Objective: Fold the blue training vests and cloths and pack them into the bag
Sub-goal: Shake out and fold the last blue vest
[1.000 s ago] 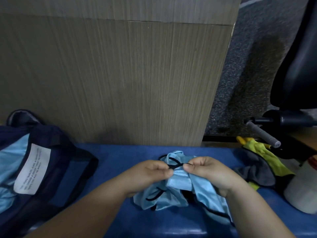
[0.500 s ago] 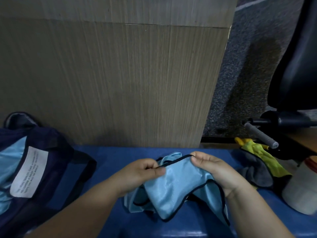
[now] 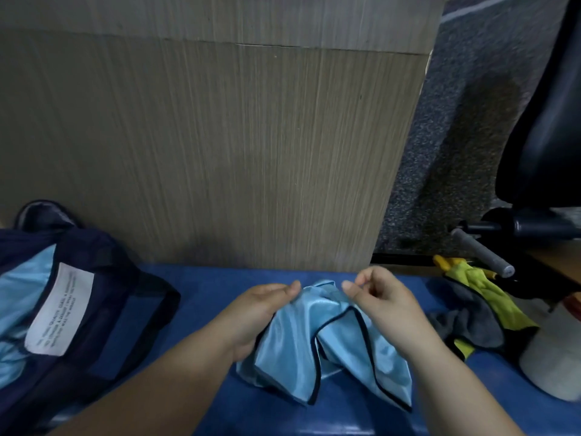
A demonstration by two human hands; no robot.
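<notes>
Pale blue shiny cloth with black trim, the vest [image 3: 292,347] lies bunched on the blue tabletop [image 3: 213,291], to the right of the navy bag [image 3: 103,309]. The left grip [image 3: 264,309] holds the vest's left side. The right grip [image 3: 383,306] curls at the top fold; whether it pinches cloth I cannot tell.

crumpled light-blue vest [image 3: 289,347]; navy bag [image 3: 103,253] left
</notes>
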